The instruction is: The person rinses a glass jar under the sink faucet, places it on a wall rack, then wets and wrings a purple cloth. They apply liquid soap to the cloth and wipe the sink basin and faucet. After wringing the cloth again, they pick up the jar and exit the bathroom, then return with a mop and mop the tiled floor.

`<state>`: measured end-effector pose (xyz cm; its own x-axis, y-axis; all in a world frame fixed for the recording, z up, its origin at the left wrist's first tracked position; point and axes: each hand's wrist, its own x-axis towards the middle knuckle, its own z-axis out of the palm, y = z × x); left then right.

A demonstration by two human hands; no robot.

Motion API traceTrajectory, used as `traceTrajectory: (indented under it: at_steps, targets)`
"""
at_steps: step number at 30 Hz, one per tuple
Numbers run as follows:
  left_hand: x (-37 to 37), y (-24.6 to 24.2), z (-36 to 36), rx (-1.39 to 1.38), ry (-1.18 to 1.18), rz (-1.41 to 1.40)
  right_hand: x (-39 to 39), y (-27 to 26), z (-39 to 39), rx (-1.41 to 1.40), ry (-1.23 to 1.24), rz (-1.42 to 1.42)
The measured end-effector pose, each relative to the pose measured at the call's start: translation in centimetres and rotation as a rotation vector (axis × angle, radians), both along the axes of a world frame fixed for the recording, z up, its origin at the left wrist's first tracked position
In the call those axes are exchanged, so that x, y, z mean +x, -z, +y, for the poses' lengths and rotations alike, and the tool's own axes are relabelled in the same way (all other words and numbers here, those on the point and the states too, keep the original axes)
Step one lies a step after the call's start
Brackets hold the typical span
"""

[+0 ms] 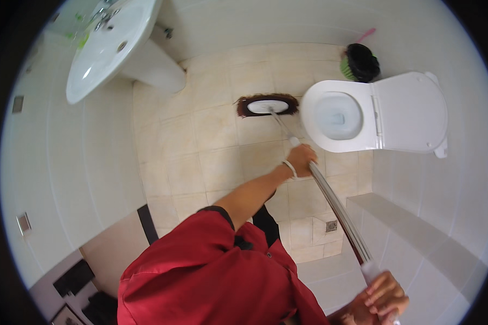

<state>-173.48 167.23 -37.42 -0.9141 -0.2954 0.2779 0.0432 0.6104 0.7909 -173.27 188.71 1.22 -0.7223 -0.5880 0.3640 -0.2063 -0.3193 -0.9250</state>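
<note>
My left hand [302,158], with a white band at the wrist, is wrapped around the lower part of a metal mop pole [337,203]. At the pole's upper end, my right hand [384,290] grips near the white handle section [370,270]. The flat mop head [267,106] has a white oval plate and a dark reddish-brown fringe. It lies on the beige tiled floor [215,126], just left of the toilet bowl's front rim.
A white toilet [337,115] stands at the right with its lid raised. Behind it are a green bin [360,63] with a black liner and a pink handle [367,35]. A pedestal sink [114,48] is at upper left. A floor drain [331,226] lies near a tiled ledge [362,199].
</note>
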Motion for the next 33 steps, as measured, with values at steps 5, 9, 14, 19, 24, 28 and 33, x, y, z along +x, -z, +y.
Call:
traceTrajectory:
  at_steps: [5,9,14,19,24,28,33]
  targets:
    - [9.2,-3.0,4.9,0.098,-0.035,-0.324,4.4,-2.3,2.1,-0.163,0.162,-0.181]
    - [20.3,-1.1,5.7,0.048,-0.104,-0.313,7.8,-0.6,1.1,-0.173,0.113,-0.363]
    - [37.0,2.9,5.3,0.010,-0.275,-0.363,14.1,6.7,-2.6,-0.102,0.082,-0.533]
    - [46.8,2.9,4.4,0.051,-0.573,-0.447,17.2,9.7,-5.2,-0.004,-0.625,-0.544]
    - [43.4,1.9,-0.1,-0.095,-0.917,-0.164,17.4,9.0,-6.3,-0.126,-0.966,-0.274]
    - [36.9,3.8,-5.8,-0.209,-0.871,0.064,17.1,9.5,-6.3,-0.083,-0.918,-0.001]
    - [27.3,6.6,-4.5,0.335,-0.553,0.103,15.1,8.7,-1.8,0.021,-0.500,0.085]
